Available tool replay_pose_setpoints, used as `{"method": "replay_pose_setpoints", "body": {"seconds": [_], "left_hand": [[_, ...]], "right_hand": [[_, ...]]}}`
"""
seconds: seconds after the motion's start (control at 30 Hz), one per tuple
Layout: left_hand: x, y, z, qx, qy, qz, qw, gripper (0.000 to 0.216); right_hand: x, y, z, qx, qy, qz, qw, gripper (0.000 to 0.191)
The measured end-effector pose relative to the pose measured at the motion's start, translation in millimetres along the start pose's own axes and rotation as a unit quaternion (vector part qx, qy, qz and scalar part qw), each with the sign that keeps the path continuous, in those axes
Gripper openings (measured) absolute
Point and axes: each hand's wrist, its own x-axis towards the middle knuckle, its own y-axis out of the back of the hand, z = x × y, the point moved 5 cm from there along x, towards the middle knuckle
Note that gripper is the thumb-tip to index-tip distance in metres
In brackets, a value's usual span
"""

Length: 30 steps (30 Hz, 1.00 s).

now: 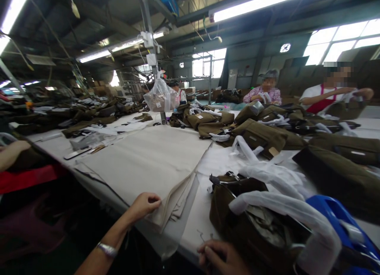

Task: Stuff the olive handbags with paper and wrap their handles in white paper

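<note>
My left hand (145,204), a metal band on its wrist, rests at the near corner of a stack of beige sheets (145,156). Its fingers are curled with the tips against the top sheet; whether they pinch anything is hidden. At the bottom edge my right hand (222,256) is closed, thumb against fingers. Thin dark wire-like bits (200,234) show just beyond its fingertips; I cannot make out what it holds. Beside it stands an olive-brown handbag (221,205), its zip open, pale stuffing inside and its handle (279,200) wrapped in white.
A blue plastic tape dispenser (329,211) stands right of the bag. More olive bags (258,134) cover the table's far right. A clear plastic bag (162,95) hangs from a post. Co-workers sit across the table; another person's arm (13,154) shows at left.
</note>
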Motion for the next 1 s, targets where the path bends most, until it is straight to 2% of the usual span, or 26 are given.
{"method": "replay_pose_setpoints", "body": {"seconds": [0.2,0.4,0.5,0.63,0.73,0.8,0.83,0.9,0.93,0.97,1.0], "left_hand": [[-2,2,-3,-0.063,0.027,-0.017,0.998,0.04],[2,5,-9,-0.07,0.026,-0.026,0.997,0.043],[6,9,-9,-0.052,0.004,0.019,0.998,0.039],[2,20,-2,-0.023,-0.027,0.117,0.993,0.038],[-9,28,10,-0.009,-0.035,0.167,0.985,0.036],[-19,25,21,-0.01,-0.044,0.171,0.984,0.036],[-27,19,28,-0.012,-0.052,0.163,0.985,0.036],[-44,-3,43,-0.021,-0.078,0.104,0.991,0.037],[-54,-18,50,-0.026,-0.092,0.06,0.994,0.035],[-65,-36,57,-0.037,-0.114,-0.019,0.993,0.032],[-74,-49,63,-0.044,-0.126,-0.062,0.989,0.03]], "right_hand": [[26,-9,-15,0.102,0.01,0.04,0.994,0.074],[45,-23,-13,0.168,0.015,0.007,0.986,0.066],[57,-27,-10,0.202,0.015,0.035,0.979,0.064],[78,-34,-14,0.292,-0.004,0.087,0.952,0.075],[95,-39,-28,0.368,-0.008,0.088,0.926,0.084],[104,-40,-40,0.404,-0.001,0.074,0.912,0.089],[107,-38,-46,0.413,0.013,0.068,0.908,0.09],[112,-33,-56,0.398,0.044,0.06,0.914,0.087],[114,-29,-59,0.367,0.056,0.059,0.927,0.083],[116,-25,-61,0.315,0.069,0.063,0.945,0.08],[118,-21,-60,0.25,0.081,0.071,0.962,0.079]]}}
